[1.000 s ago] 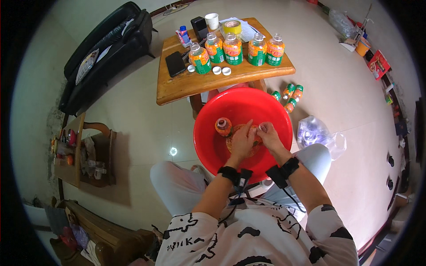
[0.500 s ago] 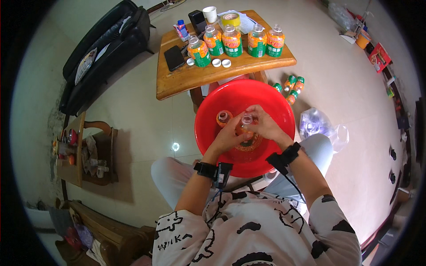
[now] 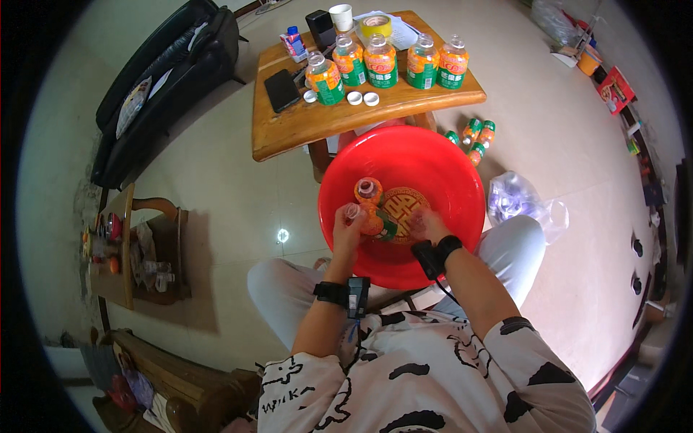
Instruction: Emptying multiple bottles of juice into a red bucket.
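Observation:
Inside the red basin [image 3: 451, 169], my left hand [image 3: 346, 234] is closed round the neck end of a small uncapped bottle. This orange-and-green bottle [image 3: 374, 220] is tilted, its mouth by my fingers and its base toward the basin's middle. Just behind it is a second uncapped bottle [image 3: 369, 190] in the basin, its mouth up. My right hand [image 3: 433, 227] is low over the right part of the basin, apart from the bottles. Motion blurs its fingers, so I cannot see whether anything is in them.
Beyond the basin stands a wooden table [image 3: 289, 137] with several uncapped bottles [image 3: 380, 63], white caps [image 3: 354, 98], a phone [image 3: 281, 90], a tape roll [image 3: 375, 27] and a paper cup [image 3: 341, 18]. More bottles [image 3: 473, 130] lie on the floor, near a plastic bag [image 3: 514, 196].
My hands have moved apart. My left hand has shifted left with the bottle, now tilted; my right hand has come off it and dropped toward me, showing the basin's gold pattern.

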Demonstrator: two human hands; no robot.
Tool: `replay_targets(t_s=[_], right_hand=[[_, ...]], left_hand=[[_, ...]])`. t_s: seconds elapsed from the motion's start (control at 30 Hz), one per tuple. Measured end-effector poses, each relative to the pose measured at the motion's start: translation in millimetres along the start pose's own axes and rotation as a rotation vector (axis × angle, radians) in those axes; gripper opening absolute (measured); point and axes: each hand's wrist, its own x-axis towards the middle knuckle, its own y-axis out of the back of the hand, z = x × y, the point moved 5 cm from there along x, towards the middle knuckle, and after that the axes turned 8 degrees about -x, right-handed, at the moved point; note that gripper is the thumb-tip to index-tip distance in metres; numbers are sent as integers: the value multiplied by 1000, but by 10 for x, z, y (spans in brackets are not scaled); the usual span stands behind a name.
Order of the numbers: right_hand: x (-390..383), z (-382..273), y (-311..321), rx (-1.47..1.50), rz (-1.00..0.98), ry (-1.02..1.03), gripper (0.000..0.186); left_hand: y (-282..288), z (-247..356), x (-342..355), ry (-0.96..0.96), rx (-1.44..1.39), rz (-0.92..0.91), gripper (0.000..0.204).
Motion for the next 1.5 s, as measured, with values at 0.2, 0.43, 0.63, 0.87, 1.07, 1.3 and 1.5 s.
replay_targets(t_s=[0.2, 0.43, 0.63, 0.87, 1.07, 1.3, 1.5], right_hand=[[-1389, -585, -310, 289, -638, 349, 25], [-2131, -795, -425, -1175, 70, 1529, 78], [-1817, -971, -218, -1044, -403, 1055, 92], [-1842, -1233, 75, -1087, -323, 1372, 83], [-1431, -1255, 351, -850, -403, 975, 62], [-825, -1241, 719, -619, 94, 825, 47], [-523, -959, 824, -615, 257, 787, 43]], left_hand=[[-53, -218, 178, -229, 221, 26, 29], [-167, -236, 54, 13, 55, 16, 20], [-478, 102, -225, -165, 163, -247, 22], [-708, 40, -91, -302, 657, -358, 37], [-812, -241, 177, -88, 176, -475, 38], [329, -1484, 758, 218, 28, 26, 23], [-567, -1562, 513, 503, -436, -298, 25]])
